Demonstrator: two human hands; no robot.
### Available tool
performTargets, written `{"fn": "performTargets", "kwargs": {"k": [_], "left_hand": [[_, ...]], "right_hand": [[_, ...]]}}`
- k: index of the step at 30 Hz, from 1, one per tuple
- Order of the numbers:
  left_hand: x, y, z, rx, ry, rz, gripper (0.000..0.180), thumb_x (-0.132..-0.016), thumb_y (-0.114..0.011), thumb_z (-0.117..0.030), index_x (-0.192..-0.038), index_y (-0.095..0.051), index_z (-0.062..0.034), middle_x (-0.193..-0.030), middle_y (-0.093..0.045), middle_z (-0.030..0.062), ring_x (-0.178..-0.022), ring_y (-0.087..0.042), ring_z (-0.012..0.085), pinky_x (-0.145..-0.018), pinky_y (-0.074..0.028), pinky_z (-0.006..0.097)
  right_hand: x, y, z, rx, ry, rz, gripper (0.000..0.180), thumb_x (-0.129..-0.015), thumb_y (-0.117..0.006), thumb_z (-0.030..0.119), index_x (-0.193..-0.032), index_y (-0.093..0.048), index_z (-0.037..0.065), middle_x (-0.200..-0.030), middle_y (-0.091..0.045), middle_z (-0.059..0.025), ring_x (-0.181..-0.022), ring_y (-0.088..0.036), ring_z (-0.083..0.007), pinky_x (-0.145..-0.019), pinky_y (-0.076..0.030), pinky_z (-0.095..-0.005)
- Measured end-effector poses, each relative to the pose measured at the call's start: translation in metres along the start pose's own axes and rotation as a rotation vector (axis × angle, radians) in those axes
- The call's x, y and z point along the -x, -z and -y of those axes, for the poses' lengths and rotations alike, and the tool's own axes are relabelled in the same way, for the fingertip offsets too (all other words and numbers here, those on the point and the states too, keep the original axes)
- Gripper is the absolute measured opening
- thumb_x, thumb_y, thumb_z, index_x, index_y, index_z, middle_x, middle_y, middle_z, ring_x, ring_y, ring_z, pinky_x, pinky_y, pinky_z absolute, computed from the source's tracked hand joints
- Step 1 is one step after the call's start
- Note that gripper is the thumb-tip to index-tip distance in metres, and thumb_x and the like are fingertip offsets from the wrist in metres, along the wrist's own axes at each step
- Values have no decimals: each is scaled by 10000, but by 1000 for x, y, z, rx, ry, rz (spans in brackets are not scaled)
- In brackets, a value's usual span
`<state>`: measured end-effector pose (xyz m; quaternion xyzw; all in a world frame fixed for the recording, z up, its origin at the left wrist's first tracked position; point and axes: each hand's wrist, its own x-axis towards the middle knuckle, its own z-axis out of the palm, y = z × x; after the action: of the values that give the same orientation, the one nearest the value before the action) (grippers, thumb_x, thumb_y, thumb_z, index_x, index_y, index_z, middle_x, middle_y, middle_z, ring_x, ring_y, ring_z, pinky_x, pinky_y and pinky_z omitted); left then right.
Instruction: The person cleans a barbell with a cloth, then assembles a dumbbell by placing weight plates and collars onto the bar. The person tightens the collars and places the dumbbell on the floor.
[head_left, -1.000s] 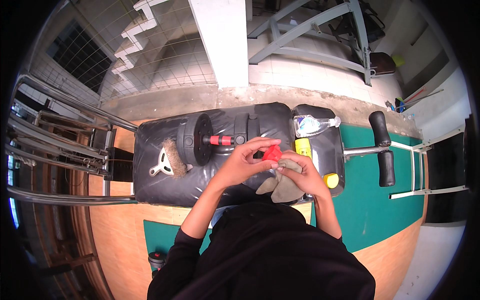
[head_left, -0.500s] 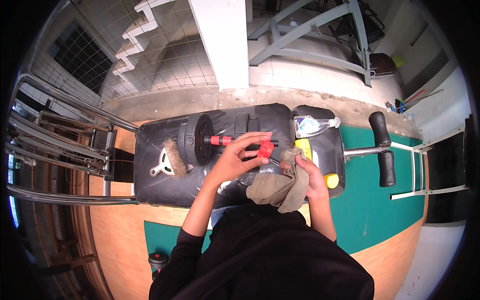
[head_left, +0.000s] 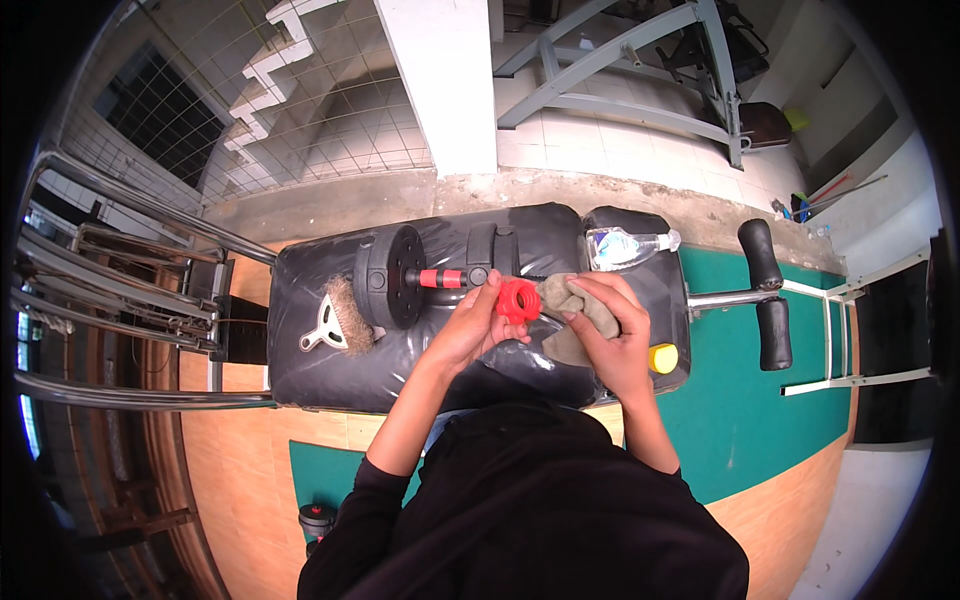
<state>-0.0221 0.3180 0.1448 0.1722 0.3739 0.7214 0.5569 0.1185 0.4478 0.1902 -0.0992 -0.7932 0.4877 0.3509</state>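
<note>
Your left hand (head_left: 470, 325) holds a red ring-shaped collar (head_left: 518, 300), its fingers (head_left: 492, 292) pinched narrow around the collar's rim, just above the middle of the black padded counter (head_left: 330, 375). At 3 o'clock from the collar, touching it, your right hand (head_left: 610, 335) has its fingers curled tight over a grey-brown cloth (head_left: 570, 298), pressing the cloth against the collar's side.

At 9 o'clock from the collar, just beside it, lies a dumbbell bar with a red grip (head_left: 440, 278), and a black weight plate (head_left: 390, 275) sits on the bar's far end. Farther toward 9 o'clock, beside the plate, a brush with a pale metal handle (head_left: 335, 320) lies flat on the counter. At 1 o'clock from the collar, a clear plastic bottle (head_left: 625, 245) rests on its side on the head pad. At 4 o'clock, past your right wrist, a small yellow cap (head_left: 662, 357) lies near the counter's edge. Out at 3 o'clock, well apart, two black foam rollers (head_left: 768, 290) stand on the frame over the green floor mat (head_left: 750, 420). At 9 o'clock, beyond the counter's end, a chrome rack (head_left: 110, 330) runs along the left.
</note>
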Motion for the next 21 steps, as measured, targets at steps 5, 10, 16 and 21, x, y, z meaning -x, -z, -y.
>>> {"fn": "performTargets", "kwargs": {"k": [5, 10, 16, 21], "left_hand": [[-4, -10, 1, -29, 26, -119, 472, -959, -379, -464, -1004, -542, -23, -756, -578, 45, -592, -553, 106, -577, -499, 262], [-5, -19, -3, -356, -118, -233, 396, -986, -369, -370, -965, -580, -35, -676, -553, 13, -552, -512, 74, -506, -423, 207], [-9, -21, -5, -514, -182, -224, 316, -986, -403, -298, -965, -584, -39, -696, -562, -7, -550, -490, 43, -511, -391, 174], [-11, -27, -6, -468, -139, -180, 214, -954, -499, -247, -888, -547, -49, -717, -553, -20, -599, -486, 22, -533, -423, 181]], "right_hand": [[4, -10, -6, 266, 100, 105, 373, -678, -737, 47, -1039, -656, 98, -1023, -568, -83, -819, -607, -253, -663, -493, -332], [8, -8, 0, 379, -34, 271, 423, -684, -720, 47, -1088, -628, 131, -1094, -501, -71, -781, -593, -259, -633, -480, -342], [9, -5, 1, 339, 10, 276, 442, -675, -698, 15, -1097, -618, 119, -1099, -507, -74, -769, -593, -275, -626, -483, -330], [15, -9, -9, 228, 22, 125, 390, -668, -692, -2, -1045, -637, 78, -1036, -563, -96, -783, -616, -273, -639, -493, -324]]}}
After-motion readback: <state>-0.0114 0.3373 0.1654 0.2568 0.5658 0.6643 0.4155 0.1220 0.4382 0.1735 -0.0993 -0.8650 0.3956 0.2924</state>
